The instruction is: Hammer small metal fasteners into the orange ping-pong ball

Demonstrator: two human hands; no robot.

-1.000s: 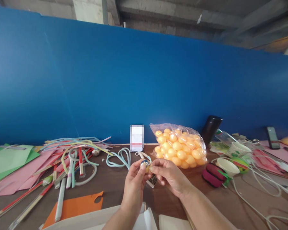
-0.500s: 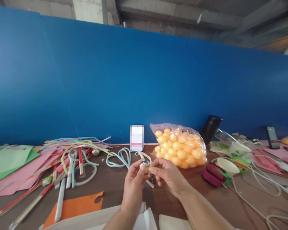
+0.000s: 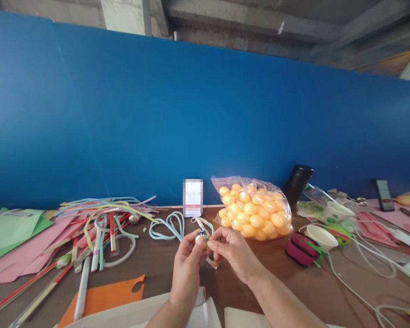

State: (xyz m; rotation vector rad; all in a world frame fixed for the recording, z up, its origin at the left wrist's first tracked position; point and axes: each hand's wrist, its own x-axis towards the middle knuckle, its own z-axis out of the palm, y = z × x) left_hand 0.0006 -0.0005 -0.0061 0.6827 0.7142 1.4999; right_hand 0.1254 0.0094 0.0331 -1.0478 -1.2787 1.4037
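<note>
My left hand (image 3: 187,262) and right hand (image 3: 232,253) both pinch a small shiny ball (image 3: 201,237), fingers closed on it, held just in front of the bag of orange balls (image 3: 254,208), above the table (image 3: 157,269).

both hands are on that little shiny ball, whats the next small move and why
Probably a gentle twist with the right hand while the left hand steadies the shiny ball. Both hands pinch it by the fingertips, above the table, so loosening both grips at once might drop it.
</note>
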